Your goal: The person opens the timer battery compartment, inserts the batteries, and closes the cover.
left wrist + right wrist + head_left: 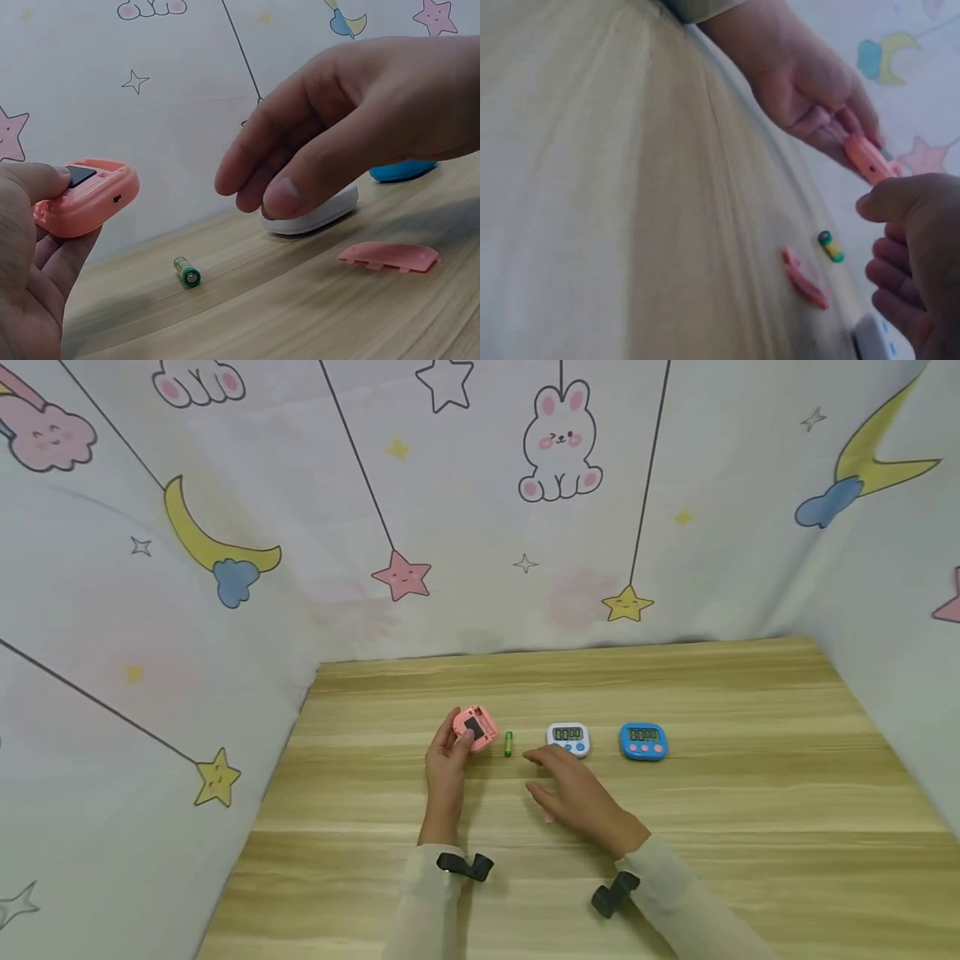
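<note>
My left hand [447,764] grips a pink digital timer [486,723], thumb on its back near a dark square. The back faces up and its battery compartment lies uncovered. A small green battery [508,743] lies on the table just right of the timer. Over the table, right of the battery, hovers my right hand [576,792], its fingers loosely bent with nothing between them. Beneath it lies the pink battery cover [390,256], mostly hidden in the head view but plain in the left wrist view.
A white timer [568,732] stands just beyond my right hand, which overlaps its lower edge in the head view. Farther right is a blue timer [643,742]. The wood-grain table [750,760] meets printed cloth walls [480,527] at its back and sides.
</note>
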`<state>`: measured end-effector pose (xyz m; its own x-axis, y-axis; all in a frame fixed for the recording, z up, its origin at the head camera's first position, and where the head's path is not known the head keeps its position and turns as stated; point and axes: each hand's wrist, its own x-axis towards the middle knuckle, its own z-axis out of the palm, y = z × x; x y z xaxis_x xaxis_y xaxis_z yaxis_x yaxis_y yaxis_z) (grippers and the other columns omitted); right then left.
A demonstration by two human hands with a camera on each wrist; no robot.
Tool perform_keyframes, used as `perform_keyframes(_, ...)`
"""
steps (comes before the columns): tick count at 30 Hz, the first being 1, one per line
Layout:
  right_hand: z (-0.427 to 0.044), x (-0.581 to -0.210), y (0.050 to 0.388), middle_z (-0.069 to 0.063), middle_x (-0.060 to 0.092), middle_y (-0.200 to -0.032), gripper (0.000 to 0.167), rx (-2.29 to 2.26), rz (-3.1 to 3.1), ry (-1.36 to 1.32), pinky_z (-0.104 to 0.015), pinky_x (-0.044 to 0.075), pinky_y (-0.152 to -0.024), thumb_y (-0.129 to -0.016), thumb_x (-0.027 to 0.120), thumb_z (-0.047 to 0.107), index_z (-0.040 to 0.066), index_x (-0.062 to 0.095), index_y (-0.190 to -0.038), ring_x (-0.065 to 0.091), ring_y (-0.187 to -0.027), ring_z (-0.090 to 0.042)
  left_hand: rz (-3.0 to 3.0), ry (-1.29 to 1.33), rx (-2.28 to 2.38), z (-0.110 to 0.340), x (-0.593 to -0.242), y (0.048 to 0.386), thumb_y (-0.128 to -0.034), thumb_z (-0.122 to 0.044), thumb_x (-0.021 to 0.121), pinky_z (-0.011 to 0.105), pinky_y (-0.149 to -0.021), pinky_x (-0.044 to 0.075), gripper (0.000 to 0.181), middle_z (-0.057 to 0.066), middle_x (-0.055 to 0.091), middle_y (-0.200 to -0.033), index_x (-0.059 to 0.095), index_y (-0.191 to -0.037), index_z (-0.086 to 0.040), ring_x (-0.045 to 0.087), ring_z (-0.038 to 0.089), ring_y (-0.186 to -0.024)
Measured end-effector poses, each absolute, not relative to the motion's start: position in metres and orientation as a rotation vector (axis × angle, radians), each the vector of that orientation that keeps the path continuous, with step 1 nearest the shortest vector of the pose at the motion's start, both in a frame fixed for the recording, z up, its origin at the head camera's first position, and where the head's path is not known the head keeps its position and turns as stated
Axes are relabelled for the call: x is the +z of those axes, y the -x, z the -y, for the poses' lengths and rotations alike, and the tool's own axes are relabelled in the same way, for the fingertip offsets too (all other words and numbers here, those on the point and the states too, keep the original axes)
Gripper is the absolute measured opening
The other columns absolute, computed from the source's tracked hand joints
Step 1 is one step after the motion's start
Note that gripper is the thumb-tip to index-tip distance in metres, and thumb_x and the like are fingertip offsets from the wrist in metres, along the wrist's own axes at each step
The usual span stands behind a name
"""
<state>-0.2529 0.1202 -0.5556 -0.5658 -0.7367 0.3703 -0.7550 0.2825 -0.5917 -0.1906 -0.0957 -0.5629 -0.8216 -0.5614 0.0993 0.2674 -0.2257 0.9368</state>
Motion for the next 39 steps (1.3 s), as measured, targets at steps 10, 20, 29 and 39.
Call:
perform_keyframes(10, -0.089, -0.532, 0.272, -0.015, 0.055, -0.128, 0.059, 0.704, 2.549, -1.526, -0.043, 0.040, -0.103, -0.092, 0.066, 0.035, -0.001, 0.052, -0.136, 0.049, -0.122, -0.029, 1.492, -0.350, -2.117, 0.092, -0.561, 0.194, -0.0957, -0.008, 0.062, 0.025, -0.087, 0.051, 0.049, 0.012, 0.053, -0.139, 0.048, -0.143, -0.009, 0.057, 0.019, -0.117)
perform_keyframes(20, -0.064, -0.527, 0.289, -0.016, 0.055, -0.123, 0.057, 0.463, 2.645, -1.542, -0.041, 0.038, -0.103, -0.090, 0.066, 0.034, -0.005, 0.054, -0.130, 0.050, -0.117, -0.031, 1.454, -0.344, -2.145, 0.089, -0.557, 0.195, -0.0934, -0.010, 0.066, 0.024, -0.084, 0.052, 0.051, 0.014, 0.054, -0.137, 0.050, -0.142, -0.008, 0.059, 0.017, -0.112)
perform_keyframes(29, -0.058, -0.526, 0.289, -0.013, 0.058, -0.108, 0.043, 0.355, 2.695, -1.544, -0.040, 0.043, -0.095, -0.089, 0.063, 0.029, -0.003, 0.062, -0.117, 0.054, -0.103, -0.028, 1.459, -0.329, -2.143, 0.089, -0.558, 0.195, -0.0937, -0.008, 0.065, 0.024, -0.083, 0.052, 0.052, 0.016, 0.053, -0.138, 0.048, -0.143, -0.006, 0.060, 0.016, -0.111)
perform_keyframes(39, -0.055, -0.530, 0.286, -0.012, 0.058, -0.101, 0.037, 0.380, 2.680, -1.544, -0.040, 0.045, -0.090, -0.088, 0.066, 0.025, -0.002, 0.062, -0.114, 0.055, -0.096, -0.027, 1.485, -0.332, -2.127, 0.092, -0.560, 0.192, -0.0943, -0.010, 0.064, 0.024, -0.083, 0.052, 0.051, 0.015, 0.053, -0.138, 0.048, -0.143, -0.008, 0.059, 0.017, -0.113)
